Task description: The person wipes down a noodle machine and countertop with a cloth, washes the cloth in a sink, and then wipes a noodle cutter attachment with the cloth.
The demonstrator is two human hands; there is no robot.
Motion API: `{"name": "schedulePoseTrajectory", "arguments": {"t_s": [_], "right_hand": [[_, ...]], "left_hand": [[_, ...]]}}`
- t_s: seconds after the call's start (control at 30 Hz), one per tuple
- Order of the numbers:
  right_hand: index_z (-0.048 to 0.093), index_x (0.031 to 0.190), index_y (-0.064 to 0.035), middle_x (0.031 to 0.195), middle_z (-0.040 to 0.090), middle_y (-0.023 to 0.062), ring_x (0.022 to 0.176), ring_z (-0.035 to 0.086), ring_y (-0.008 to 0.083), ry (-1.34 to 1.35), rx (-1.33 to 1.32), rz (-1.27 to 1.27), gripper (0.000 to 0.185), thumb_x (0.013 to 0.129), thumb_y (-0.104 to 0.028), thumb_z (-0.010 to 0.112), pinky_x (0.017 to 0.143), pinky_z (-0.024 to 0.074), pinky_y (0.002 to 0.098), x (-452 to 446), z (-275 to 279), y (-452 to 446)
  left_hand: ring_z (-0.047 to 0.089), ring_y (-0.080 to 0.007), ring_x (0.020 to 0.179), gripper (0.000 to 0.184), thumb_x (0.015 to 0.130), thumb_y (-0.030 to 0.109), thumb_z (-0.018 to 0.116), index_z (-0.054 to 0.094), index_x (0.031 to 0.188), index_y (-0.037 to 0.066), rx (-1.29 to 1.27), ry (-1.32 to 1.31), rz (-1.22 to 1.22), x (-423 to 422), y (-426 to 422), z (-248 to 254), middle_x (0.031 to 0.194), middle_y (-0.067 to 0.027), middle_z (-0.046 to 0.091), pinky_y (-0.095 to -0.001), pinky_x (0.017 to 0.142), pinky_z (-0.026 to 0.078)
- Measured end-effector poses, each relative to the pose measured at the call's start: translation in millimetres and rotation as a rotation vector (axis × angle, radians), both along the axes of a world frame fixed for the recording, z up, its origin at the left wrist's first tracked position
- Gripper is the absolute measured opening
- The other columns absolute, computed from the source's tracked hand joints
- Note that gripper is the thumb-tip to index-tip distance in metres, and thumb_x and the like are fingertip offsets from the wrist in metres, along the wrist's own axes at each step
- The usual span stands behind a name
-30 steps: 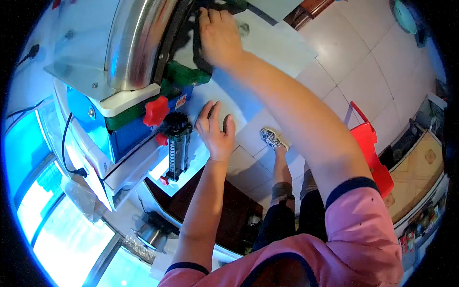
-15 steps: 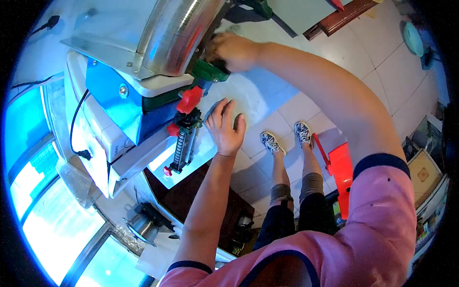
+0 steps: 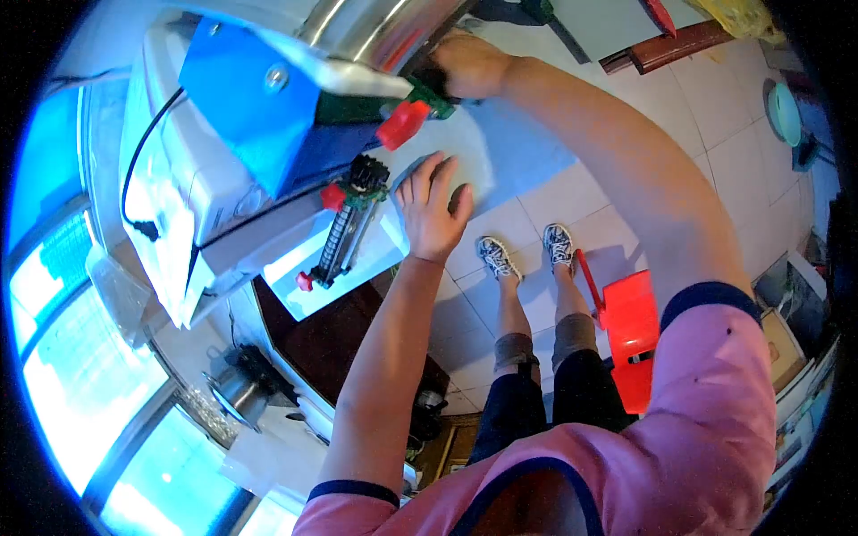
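A machine with a blue side panel (image 3: 255, 103) and a curved metal cover (image 3: 366, 31) stands at the upper left. Against its far right side is my right hand (image 3: 474, 67), its fingers curled in beside dark and green parts; what they grip is hidden. Lower down, my left hand (image 3: 433, 210) rests on the pale tabletop (image 3: 478, 170), fingers apart and holding nothing. Close to its left is a black-and-green fitting with a spring-like rod (image 3: 338, 241). A large red knob (image 3: 403, 124) sits on the machine above that hand, and a smaller red knob (image 3: 333, 196) is on the fitting.
A black cable (image 3: 130, 170) hangs on the white housing at the left. Red plastic seat-like object (image 3: 630, 313) stands on the tiled floor beside my legs. A metal pot (image 3: 239, 393) is near the windows. Brown strips (image 3: 684, 46) lie at the upper right.
The view has shifted, so the machine appears higher and farther right. My left hand stays flat on the tabletop with fingers spread. My right hand remains at the machine's side.
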State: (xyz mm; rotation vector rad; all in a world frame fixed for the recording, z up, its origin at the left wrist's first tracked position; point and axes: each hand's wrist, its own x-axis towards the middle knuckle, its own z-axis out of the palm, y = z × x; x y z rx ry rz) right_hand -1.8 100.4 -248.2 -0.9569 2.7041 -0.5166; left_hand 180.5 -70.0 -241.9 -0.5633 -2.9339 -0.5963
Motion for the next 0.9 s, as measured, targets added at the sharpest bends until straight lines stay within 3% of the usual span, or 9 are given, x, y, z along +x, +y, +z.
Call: {"name": "schedulePoseTrajectory", "arguments": {"t_s": [0.07,0.17,0.27,0.43,0.47,0.53,0.57,0.67,0.9], "right_hand": [[0.058,0.122,-0.0071,0.125,0.057,0.0176,0.117,0.052,0.0312,0.319,-0.417,0.025,0.049,0.073,-0.007,0.059,0.102,0.0395,0.0453,13.4,-28.0,20.0],[0.061,0.118,-0.0069,0.129,0.055,0.0145,0.12,0.05,0.0297,0.352,-0.388,0.065,0.045,0.073,-0.002,0.057,0.103,0.0385,0.0445,59.0,-19.9,36.2],[0.063,0.114,-0.0054,0.126,0.056,0.015,0.119,0.05,0.031,0.332,-0.391,-0.172,0.042,0.073,0.0,0.057,0.103,0.0385,0.0441,109.5,-12.6,27.3],[0.061,0.118,-0.004,0.121,0.058,0.0176,0.12,0.047,0.0368,-0.09,-0.651,-0.363,0.04,0.078,-0.001,0.059,0.104,0.0364,0.0432,156.2,-3.8,7.2],[0.061,0.118,-0.004,0.121,0.058,0.0176,0.12,0.047,0.0368,-0.082,-0.644,-0.347,0.04,0.078,-0.001,0.059,0.104,0.0364,0.0432,151.9,-0.5,0.8],[0.055,0.125,-0.0045,0.126,0.055,0.0199,0.122,0.044,0.0394,0.178,-0.666,-0.787,0.046,0.08,-0.007,0.062,0.104,0.0344,0.0451,148.2,9.7,-10.3],[0.05,0.131,-0.0037,0.132,0.049,0.0217,0.124,0.043,0.0405,0.314,-0.354,-0.671,0.052,0.08,-0.011,0.063,0.105,0.0325,0.0476,151.4,-1.2,-9.8],[0.051,0.129,-0.0019,0.136,0.046,0.0215,0.125,0.042,0.0403,0.357,-0.179,-0.542,0.051,0.081,-0.014,0.063,0.105,0.0316,0.0489,187.1,0.0,-44.2],[0.046,0.132,0.003,0.139,0.043,0.0203,0.128,0.039,0.0376,0.332,-0.191,-0.572,0.055,0.083,-0.017,0.06,0.105,0.0329,0.0477,167.1,-6.5,-96.0]], "left_hand": [[0.046,-0.0305,0.115,0.044,0.078,0.022,0.067,0.059,0.12,0.009,0.033,0.013,-0.011,-3.5,2.0,1.0,0.126,-0.0086,0.051,-0.0447,0.098,0.031],[0.047,-0.0296,0.114,0.044,0.078,0.023,0.067,0.059,0.119,0.01,0.065,0.011,0.015,-3.5,3.3,1.4,0.126,-0.0073,0.052,-0.044,0.098,0.032],[0.047,-0.0286,0.114,0.045,0.077,0.024,0.068,0.059,0.119,0.011,0.088,0.018,0.041,-1.1,1.9,3.4,0.126,-0.006,0.052,-0.0435,0.097,0.033],[0.054,-0.0258,0.107,0.036,0.076,0.019,0.068,0.062,0.11,0.011,0.123,0.066,-0.072,16.0,-23.0,28.2,0.117,-0.0064,0.058,-0.0428,0.093,0.038],[0.056,-0.0248,0.104,0.033,0.076,0.018,0.069,0.063,0.108,0.011,0.084,0.136,-0.12,21.8,-34.0,40.5,0.112,-0.006,0.06,-0.0428,0.091,0.039],[0.058,-0.0246,0.099,0.031,0.075,0.017,0.07,0.063,0.104,0.011,-0.012,0.158,0.049,36.0,-61.6,75.5,0.105,-0.0053,0.062,-0.0422,0.086,0.04],[0.057,-0.0248,0.099,0.032,0.075,0.018,0.071,0.062,0.105,0.011,-0.073,0.167,0.131,39.0,-78.0,86.0,0.105,-0.0059,0.061,-0.0421,0.085,0.04],[0.057,-0.0266,0.1,0.049,0.076,0.027,0.073,0.057,0.119,0.011,-0.248,0.137,0.311,37.4,-112.5,102.5,0.108,-0.0101,0.061,-0.042,0.089,0.039],[0.059,-0.0264,0.096,0.05,0.076,0.026,0.073,0.057,0.119,0.006,-0.326,-0.055,0.263,26.0,-140.0,73.3,0.103,-0.0114,0.061,-0.0421,0.093,0.036]]}}
